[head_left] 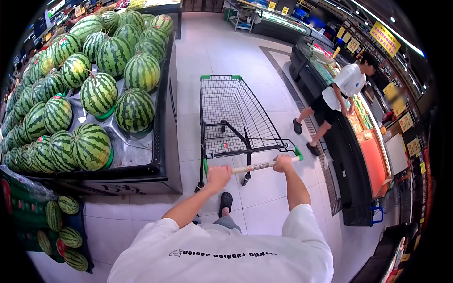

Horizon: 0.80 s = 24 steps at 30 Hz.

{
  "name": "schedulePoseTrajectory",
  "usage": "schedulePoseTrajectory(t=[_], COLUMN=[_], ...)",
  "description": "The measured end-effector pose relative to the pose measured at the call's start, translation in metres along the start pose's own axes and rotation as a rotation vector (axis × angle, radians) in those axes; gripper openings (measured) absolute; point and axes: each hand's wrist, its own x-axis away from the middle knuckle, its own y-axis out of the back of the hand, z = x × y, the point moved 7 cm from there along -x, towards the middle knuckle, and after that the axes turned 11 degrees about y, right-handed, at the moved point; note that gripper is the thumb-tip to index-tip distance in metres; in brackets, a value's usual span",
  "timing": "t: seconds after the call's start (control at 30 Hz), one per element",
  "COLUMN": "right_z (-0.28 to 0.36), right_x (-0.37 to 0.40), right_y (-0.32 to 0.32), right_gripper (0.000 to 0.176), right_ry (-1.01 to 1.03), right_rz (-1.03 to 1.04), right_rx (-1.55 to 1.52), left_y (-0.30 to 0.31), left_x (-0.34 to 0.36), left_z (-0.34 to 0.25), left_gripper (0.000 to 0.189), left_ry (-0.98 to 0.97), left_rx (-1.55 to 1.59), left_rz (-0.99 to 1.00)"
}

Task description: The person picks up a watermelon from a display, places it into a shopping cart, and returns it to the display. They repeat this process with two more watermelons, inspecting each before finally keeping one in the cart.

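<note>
A wire shopping cart [226,108] with green corner caps stands in front of me, its basket showing only a small red and green mark near the bottom. Its pale handle bar [253,167] runs across between my hands. My left hand [219,176] is wrapped round the bar near its left green end. Further right, my right hand [283,163] grips the same bar close to the other green end. Both arms reach forward from a white shirt.
Striped watermelons [114,55] fill a large black-edged stand [163,118] on the left, with more in crates [28,207] below. A person [347,85] in a white shirt leans at a refrigerated counter [349,165] on the right. Another display case [278,23] stands ahead.
</note>
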Motion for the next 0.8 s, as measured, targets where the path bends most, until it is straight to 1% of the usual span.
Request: schedulePoseTrajectory(t=[0.1, 0.17, 0.3, 0.43, 0.47, 0.57, 0.6, 0.67, 0.7, 0.73, 0.77, 0.8], right_z=[-0.039, -0.063, -0.114, -0.158, -0.17, -0.199, -0.208, -0.222, -0.233, -0.243, -0.253, -0.264], right_x=[-0.03, -0.045, -0.074, -0.097, -0.101, -0.108, -0.108, -0.106, -0.109, -0.112, -0.115, -0.117], right_y=[0.003, 0.009, 0.019, 0.018, 0.02, 0.027, 0.031, 0.034, 0.032, 0.03, 0.031, 0.026], right_gripper=[0.023, 0.024, 0.025, 0.022, 0.022, 0.022, 0.023, 0.024, 0.025, 0.026, 0.026, 0.051], right_ry=[0.041, 0.064, 0.144, 0.17, 0.186, 0.218, 0.21, 0.191, 0.147, 0.102, 0.055, -0.072], right_rz=[-0.027, -0.045, -0.119, -0.155, -0.187, -0.248, -0.267, -0.298, -0.349, -0.398, -0.45, -0.368], right_rx=[0.051, 0.088, 0.1, 0.139, 0.095, 0.103, 0.101, 0.094, 0.062, 0.034, 0.007, 0.004], left_y=[-0.011, -0.019, -0.038, -0.061, -0.067, -0.089, -0.089, -0.077, -0.075, -0.08, -0.09, -0.088], left_x=[-0.025, -0.025, -0.049, -0.062, -0.063, -0.056, -0.055, -0.053, -0.05, -0.05, -0.056, -0.065], left_z=[-0.027, -0.049, -0.094, -0.135, -0.145, -0.171, -0.183, -0.207, -0.214, -0.217, -0.214, -0.212], left_gripper=[0.044, 0.042, 0.04, 0.041, 0.036, 0.03, 0.032, 0.036, 0.039, 0.047, 0.044, 0.041], left_ry=[-0.009, 0.004, 0.041, 0.085, 0.081, -0.023, -0.008, -0.113, -0.165, -0.181, -0.131, -0.078], left_rx=[0.047, 0.073, 0.074, 0.108, 0.086, 0.182, 0.174, 0.307, 0.373, 0.458, 0.585, 0.711], left_rz=[0.017, 0.07, 0.156, 0.234, 0.299, 0.331, 0.452, 0.358, 0.309, 0.277, 0.37, 0.464])
